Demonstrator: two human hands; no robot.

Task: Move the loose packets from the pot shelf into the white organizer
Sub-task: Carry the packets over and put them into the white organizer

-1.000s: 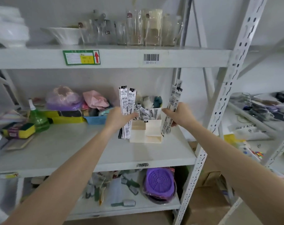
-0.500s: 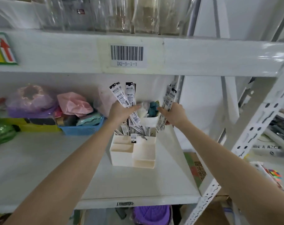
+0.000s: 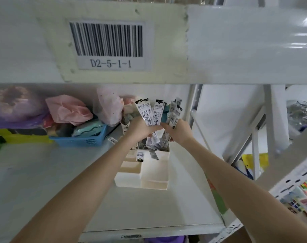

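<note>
Both hands meet above the rear compartment of the white organizer (image 3: 145, 176), which stands on the grey shelf (image 3: 44, 181) just below the wrists. The left hand (image 3: 140, 128) has its fingers curled round a fan of long white packets (image 3: 149, 113) that stick up past the knuckles. The right hand (image 3: 180, 131) grips a second bundle of packets (image 3: 174, 113), also upright, and its fingertips touch the left hand's. Under both palms, more packets lie jumbled in the organizer's rear compartment, and one hangs over the divider toward the front trays. A single loose packet (image 3: 112, 140) lies on the shelf just left of the left wrist.

Open shelf surface stretches below and to the left of the left forearm, out to the shelf's front edge (image 3: 149, 231). Right of the right forearm the shelf ends close by at a white upright post (image 3: 194, 109). Overhead, the beam of the upper shelf carries a barcode label (image 3: 112, 44) reading D2-5-1-1 and hangs well above the packet tips.

Left of the left hand sits a blue basket (image 3: 82, 141) stuffed with pink and teal bags, and a clear plastic bag (image 3: 109, 106) leans just beside the left-hand packets. Farther left lie a purple bag (image 3: 16, 106) and a yellow-green box (image 3: 21, 137).
</note>
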